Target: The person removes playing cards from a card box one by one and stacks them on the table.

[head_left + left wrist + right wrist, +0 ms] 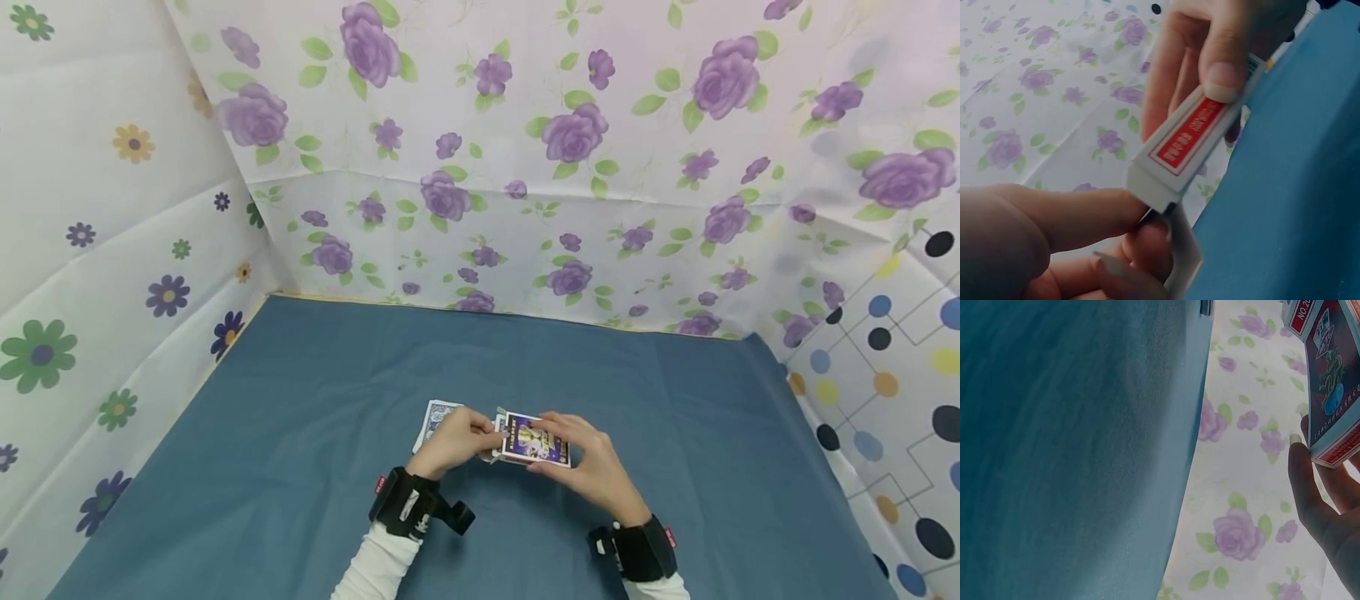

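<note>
The carton (536, 442) is a slim rectangular box of printed card with straight edges and square corners, held above the surface (315, 467) between both hands. Its broad face is purple with a yellow-and-white motif; the opposite broad face, in the right wrist view, is dark with a green figure and a blue disc. A narrow side carries a red panel (1190, 134) with white lettering inside a thin red border.

Right hand (588, 457): grips the carton, thumb on one long edge, fingers on the opposite edge. Left hand (452, 437): pinches the carton at its near-left end, thumb against curled forefinger. A thin, matte white flap (1186, 250) projects at this end, bent out of line with the body.

A stack of cards (435, 417), flat, white-bordered and blue-patterned, lies on the surface, partly hidden by the left hand.

The surface is covered in blue cloth with soft, shallow creases. The rear sheet (517, 242) is smooth, pale and folded, printed with purple roses. Black straps (643, 550) encircle both wrists over white sleeves (378, 560).
</note>
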